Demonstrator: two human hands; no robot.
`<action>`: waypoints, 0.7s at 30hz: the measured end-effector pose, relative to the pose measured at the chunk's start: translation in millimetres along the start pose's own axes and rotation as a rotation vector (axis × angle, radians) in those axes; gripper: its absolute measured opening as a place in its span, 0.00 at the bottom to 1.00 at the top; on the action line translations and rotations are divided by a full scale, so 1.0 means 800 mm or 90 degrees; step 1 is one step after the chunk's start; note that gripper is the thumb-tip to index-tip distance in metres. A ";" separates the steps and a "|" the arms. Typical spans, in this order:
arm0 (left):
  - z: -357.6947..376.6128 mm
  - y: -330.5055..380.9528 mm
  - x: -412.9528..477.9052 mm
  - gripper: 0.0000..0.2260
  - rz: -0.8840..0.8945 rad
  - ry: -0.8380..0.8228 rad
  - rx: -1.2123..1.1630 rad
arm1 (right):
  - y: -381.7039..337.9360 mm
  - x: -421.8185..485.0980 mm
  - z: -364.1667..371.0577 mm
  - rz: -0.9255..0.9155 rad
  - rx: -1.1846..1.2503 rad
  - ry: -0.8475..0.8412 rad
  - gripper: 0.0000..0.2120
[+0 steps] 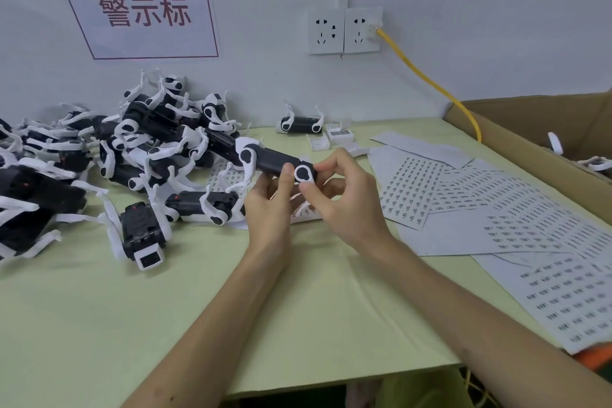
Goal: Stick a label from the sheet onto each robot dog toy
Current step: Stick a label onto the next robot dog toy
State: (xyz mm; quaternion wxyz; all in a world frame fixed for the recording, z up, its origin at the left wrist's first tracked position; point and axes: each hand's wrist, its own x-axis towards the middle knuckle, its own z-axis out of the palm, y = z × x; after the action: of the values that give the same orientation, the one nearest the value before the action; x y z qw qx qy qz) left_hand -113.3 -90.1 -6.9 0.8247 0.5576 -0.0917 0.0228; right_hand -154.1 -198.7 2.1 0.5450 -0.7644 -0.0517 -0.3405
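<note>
I hold one black-and-white robot dog toy (270,161) lifted above the middle of the table. My left hand (271,199) grips its underside, thumb up against the black body. My right hand (344,189) pinches the toy's right end around the white hip disc. A pile of the same robot dog toys (132,142) covers the left of the table. Label sheets (490,202) printed with rows of small dark labels lie spread on the right. Part of another label sheet (218,175) shows under the held toy. I cannot make out a label on my fingers.
A single dog toy (299,124) stands by the back wall, with small white plastic parts (331,137) beside it. An open cardboard box (543,142) holding more toys borders the right edge. A yellow cable (430,83) runs from the wall sockets (344,30) down to the box.
</note>
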 end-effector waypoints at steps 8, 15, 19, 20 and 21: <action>-0.005 0.000 0.004 0.11 -0.027 0.034 0.005 | 0.001 0.005 0.003 0.012 -0.048 -0.014 0.12; -0.004 0.001 0.002 0.14 -0.031 0.011 0.036 | 0.000 0.009 -0.002 0.182 0.067 -0.123 0.15; -0.003 -0.001 0.002 0.12 -0.031 0.018 0.054 | -0.001 0.013 -0.002 0.188 0.050 -0.098 0.13; -0.004 -0.001 0.002 0.13 -0.037 0.014 0.060 | 0.000 0.015 -0.004 0.197 0.050 -0.098 0.13; -0.004 -0.002 0.002 0.13 -0.044 0.009 0.062 | 0.000 0.015 -0.006 0.205 0.050 -0.098 0.14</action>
State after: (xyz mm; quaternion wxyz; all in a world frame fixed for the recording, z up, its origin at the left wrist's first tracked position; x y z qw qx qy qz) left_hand -111.0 -87.6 -9.1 0.7973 0.6000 -0.0659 0.0029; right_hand -146.9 -206.4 9.9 0.6163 -0.7649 0.0166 -0.1866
